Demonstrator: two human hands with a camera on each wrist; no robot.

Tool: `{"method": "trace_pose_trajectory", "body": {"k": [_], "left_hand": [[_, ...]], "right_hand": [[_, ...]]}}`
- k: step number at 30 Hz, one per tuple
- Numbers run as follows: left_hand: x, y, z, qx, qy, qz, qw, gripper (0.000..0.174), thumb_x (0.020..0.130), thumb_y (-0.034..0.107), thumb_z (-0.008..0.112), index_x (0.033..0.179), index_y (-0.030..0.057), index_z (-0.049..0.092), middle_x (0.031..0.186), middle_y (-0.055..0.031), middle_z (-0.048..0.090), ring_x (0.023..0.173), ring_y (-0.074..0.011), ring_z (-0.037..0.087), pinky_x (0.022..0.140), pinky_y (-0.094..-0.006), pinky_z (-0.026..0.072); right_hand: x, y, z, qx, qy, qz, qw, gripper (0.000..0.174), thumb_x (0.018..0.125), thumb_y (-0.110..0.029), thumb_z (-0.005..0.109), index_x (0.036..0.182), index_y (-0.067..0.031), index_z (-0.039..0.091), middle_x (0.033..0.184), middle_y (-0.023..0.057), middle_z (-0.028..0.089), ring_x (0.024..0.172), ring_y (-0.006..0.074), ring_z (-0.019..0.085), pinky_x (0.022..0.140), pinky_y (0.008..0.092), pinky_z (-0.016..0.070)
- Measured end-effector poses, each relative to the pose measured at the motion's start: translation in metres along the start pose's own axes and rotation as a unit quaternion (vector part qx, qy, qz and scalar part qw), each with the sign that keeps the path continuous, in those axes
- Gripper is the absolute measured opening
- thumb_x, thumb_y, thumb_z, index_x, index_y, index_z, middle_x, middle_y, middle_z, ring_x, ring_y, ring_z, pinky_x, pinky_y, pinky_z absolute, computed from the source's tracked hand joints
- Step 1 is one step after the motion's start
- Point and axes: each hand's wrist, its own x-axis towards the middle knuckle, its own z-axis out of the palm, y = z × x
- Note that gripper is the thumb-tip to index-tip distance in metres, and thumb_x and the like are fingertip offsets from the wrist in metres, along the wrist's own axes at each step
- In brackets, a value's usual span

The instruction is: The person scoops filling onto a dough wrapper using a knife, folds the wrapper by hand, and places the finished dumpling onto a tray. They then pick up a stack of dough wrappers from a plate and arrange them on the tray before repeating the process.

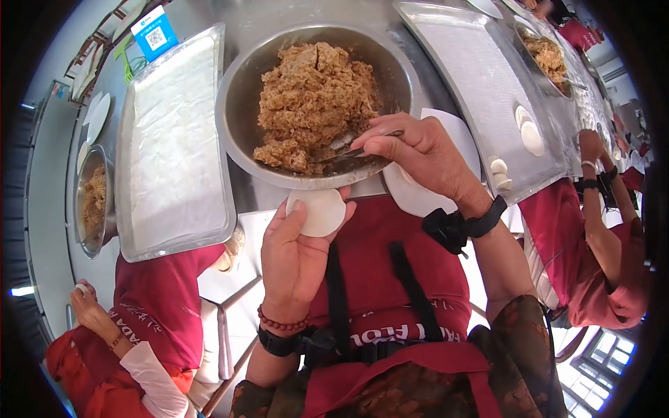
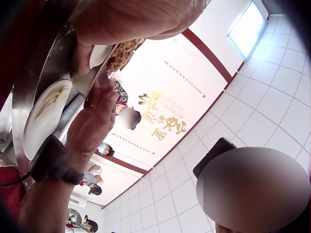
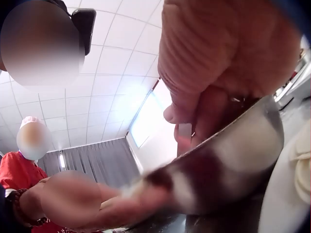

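Note:
My left hand (image 1: pixel 296 261) holds a round white dough wrapper (image 1: pixel 322 213) in front of the steel bowl (image 1: pixel 232 136), its thumb lying over the wrapper's edge. Brown minced filling (image 1: pixel 313 90) is heaped in the bowl. Over the bowl's near right side, my right hand (image 1: pixel 428 150) pinches the handle of a metal spoon (image 1: pixel 341 143), whose far end dips toward the filling. Seen from the left wrist, the wrapper (image 2: pixel 98 56) is close to the bowl's rim. The right wrist view shows the right hand (image 3: pixel 228 48) above the bowl's outer wall (image 3: pixel 243 145).
A white plate (image 1: pixel 402 195) with wrappers (image 2: pixel 51 99) lies under my right forearm. Metal trays flank the bowl, a floured one (image 1: pixel 174 139) left and another (image 1: pixel 453 52) right, with dough rounds (image 1: pixel 531 138). A QR-code sign (image 1: pixel 153 35) stands behind. People sit on both sides.

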Motion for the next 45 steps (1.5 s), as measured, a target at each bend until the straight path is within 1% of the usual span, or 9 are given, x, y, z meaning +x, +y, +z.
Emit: {"method": "trace_pose_trajectory", "body": {"k": [3, 9, 15, 18, 24, 27, 33, 42, 45], "left_hand": [[0.001, 0.002, 0.000, -0.007, 0.001, 0.002, 1.000, 0.039, 0.103, 0.010, 0.044, 0.136, -0.0098, 0.038, 0.135, -0.0282, 0.051, 0.128, -0.0447, 0.050, 0.111, -0.0579, 0.0417], [-0.002, 0.004, 0.005, 0.001, -0.003, 0.008, 1.000, 0.039, 0.103, 0.010, 0.044, 0.135, -0.0105, 0.038, 0.134, -0.0294, 0.052, 0.127, -0.0450, 0.051, 0.109, -0.0575, 0.0438], [-0.002, 0.003, 0.006, 0.003, 0.005, 0.001, 1.000, 0.035, 0.104, 0.011, 0.042, 0.132, -0.0094, 0.042, 0.130, -0.0258, 0.056, 0.123, -0.0402, 0.056, 0.107, -0.0544, 0.0459], [-0.002, 0.003, 0.006, 0.003, 0.009, -0.002, 1.000, 0.034, 0.104, 0.011, 0.041, 0.131, -0.0093, 0.042, 0.130, -0.0258, 0.056, 0.123, -0.0406, 0.055, 0.107, -0.0544, 0.0456], [-0.001, 0.002, 0.006, -0.001, 0.000, -0.002, 1.000, 0.036, 0.104, 0.011, 0.040, 0.133, -0.0093, 0.040, 0.131, -0.0262, 0.055, 0.124, -0.0411, 0.055, 0.108, -0.0548, 0.0450], [-0.001, 0.003, 0.006, 0.002, 0.002, -0.002, 1.000, 0.037, 0.104, 0.011, 0.039, 0.135, -0.0093, 0.039, 0.131, -0.0264, 0.054, 0.124, -0.0411, 0.055, 0.108, -0.0549, 0.0448], [-0.001, 0.004, 0.007, -0.004, -0.004, -0.001, 1.000, 0.038, 0.104, 0.011, 0.040, 0.136, -0.0093, 0.038, 0.132, -0.0261, 0.054, 0.125, -0.0409, 0.054, 0.108, -0.0547, 0.0446], [-0.002, 0.004, 0.008, -0.003, -0.002, -0.001, 1.000, 0.038, 0.104, 0.010, 0.039, 0.136, -0.0098, 0.038, 0.132, -0.0261, 0.054, 0.124, -0.0407, 0.055, 0.108, -0.0545, 0.0448], [-0.002, 0.004, 0.008, -0.002, -0.002, 0.000, 1.000, 0.037, 0.104, 0.010, 0.039, 0.135, -0.0099, 0.039, 0.131, -0.0261, 0.055, 0.124, -0.0406, 0.055, 0.108, -0.0544, 0.0451]], "right_hand": [[-0.005, -0.004, -0.005, 0.095, 0.031, 0.027, 0.995, 0.025, 0.096, -0.024, 0.063, 0.098, -0.0018, 0.075, 0.091, 0.0069, 0.074, 0.087, 0.0127, 0.068, 0.080, 0.0271, 0.0525], [-0.014, -0.007, -0.008, 0.229, 0.068, 0.073, 0.968, 0.029, 0.099, -0.024, 0.061, 0.107, 0.0008, 0.072, 0.097, 0.0074, 0.074, 0.092, 0.0113, 0.067, 0.085, 0.0265, 0.0520], [-0.017, -0.009, -0.016, 0.221, 0.113, 0.081, 0.965, 0.026, 0.099, -0.022, 0.061, 0.107, -0.0004, 0.073, 0.098, 0.0063, 0.074, 0.093, 0.0117, 0.067, 0.089, 0.0260, 0.0505], [-0.017, -0.004, -0.014, 0.144, 0.131, 0.065, 0.979, 0.026, 0.098, -0.024, 0.062, 0.107, -0.0018, 0.073, 0.098, 0.0043, 0.074, 0.094, 0.0096, 0.065, 0.089, 0.0260, 0.0501], [-0.013, 0.004, -0.007, -0.072, 0.118, -0.032, 0.990, 0.021, 0.094, -0.024, 0.066, 0.102, -0.0071, 0.075, 0.094, 0.0052, 0.074, 0.095, 0.0177, 0.067, 0.092, 0.0306, 0.0495], [-0.013, 0.000, -0.004, -0.082, 0.115, -0.036, 0.989, 0.018, 0.093, -0.023, 0.067, 0.100, -0.0085, 0.075, 0.091, 0.0064, 0.074, 0.096, 0.0239, 0.068, 0.093, 0.0337, 0.0494], [-0.012, 0.003, -0.003, -0.077, 0.081, -0.058, 0.992, 0.018, 0.093, -0.022, 0.067, 0.098, -0.0073, 0.075, 0.089, 0.0069, 0.075, 0.093, 0.0250, 0.069, 0.096, 0.0360, 0.0493], [-0.011, -0.001, 0.001, -0.106, 0.091, -0.028, 0.990, 0.020, 0.096, -0.020, 0.063, 0.099, -0.0042, 0.075, 0.084, 0.0086, 0.074, 0.092, 0.0225, 0.069, 0.096, 0.0357, 0.0501], [-0.012, -0.002, 0.002, -0.053, 0.080, 0.011, 0.995, 0.023, 0.097, -0.021, 0.060, 0.101, -0.0026, 0.074, 0.083, 0.0115, 0.074, 0.094, 0.0205, 0.069, 0.098, 0.0355, 0.0485]]}}
